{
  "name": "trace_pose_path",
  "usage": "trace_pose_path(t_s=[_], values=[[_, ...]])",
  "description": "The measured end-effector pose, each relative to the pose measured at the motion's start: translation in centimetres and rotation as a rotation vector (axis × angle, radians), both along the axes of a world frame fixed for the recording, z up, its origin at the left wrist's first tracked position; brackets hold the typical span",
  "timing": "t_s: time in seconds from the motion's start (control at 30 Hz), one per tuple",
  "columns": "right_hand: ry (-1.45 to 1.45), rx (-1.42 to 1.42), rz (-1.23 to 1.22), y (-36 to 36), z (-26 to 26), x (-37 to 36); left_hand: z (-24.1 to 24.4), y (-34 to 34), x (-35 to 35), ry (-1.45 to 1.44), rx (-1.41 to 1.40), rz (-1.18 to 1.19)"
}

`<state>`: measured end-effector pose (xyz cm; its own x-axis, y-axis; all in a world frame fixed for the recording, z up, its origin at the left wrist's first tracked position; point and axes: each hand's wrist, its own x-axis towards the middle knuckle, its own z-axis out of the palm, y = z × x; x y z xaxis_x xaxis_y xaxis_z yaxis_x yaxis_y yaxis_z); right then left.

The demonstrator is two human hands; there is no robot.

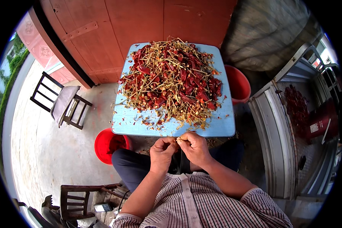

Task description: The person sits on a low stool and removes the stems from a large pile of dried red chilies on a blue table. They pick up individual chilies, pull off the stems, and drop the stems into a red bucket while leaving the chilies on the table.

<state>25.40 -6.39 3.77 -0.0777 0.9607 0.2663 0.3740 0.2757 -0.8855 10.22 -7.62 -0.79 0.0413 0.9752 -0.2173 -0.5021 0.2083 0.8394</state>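
Observation:
A heap of dried red chili peppers (171,79), mixed with pale stems and bits, covers much of a light blue tabletop (131,125). At the table's near edge my left hand (163,152) and my right hand (194,148) meet, above my lap. Their thumbs and fingertips pinch a small reddish-brown piece, apparently part of a dried chili; the fingers hide most of it. A red plastic bucket (102,145) with red chilies inside stands on the floor by my left knee.
Another red bucket (240,82) is beyond the table's right side. A chair with a cloth (65,99) stands left. At lower left, a wooden chair (75,202) is near a phone-like device (102,207). A metal cart bed (279,142) at right holds red chilies (296,108).

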Motion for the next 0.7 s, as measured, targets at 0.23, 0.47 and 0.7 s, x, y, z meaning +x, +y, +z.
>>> trace_pose_path(t_s=[0.23,0.47,0.7], values=[[0.116,-0.165,-0.041,-0.4,-1.1,0.3,0.3,0.0,0.7,0.157,0.085,-0.005],[0.086,-0.143,0.139,1.4,-0.5,0.3,0.6,0.9,-1.5,0.401,0.087,-0.046],[0.146,-0.186,0.062,2.5,1.7,1.1,4.0,1.8,0.4,0.489,0.269,0.02]])
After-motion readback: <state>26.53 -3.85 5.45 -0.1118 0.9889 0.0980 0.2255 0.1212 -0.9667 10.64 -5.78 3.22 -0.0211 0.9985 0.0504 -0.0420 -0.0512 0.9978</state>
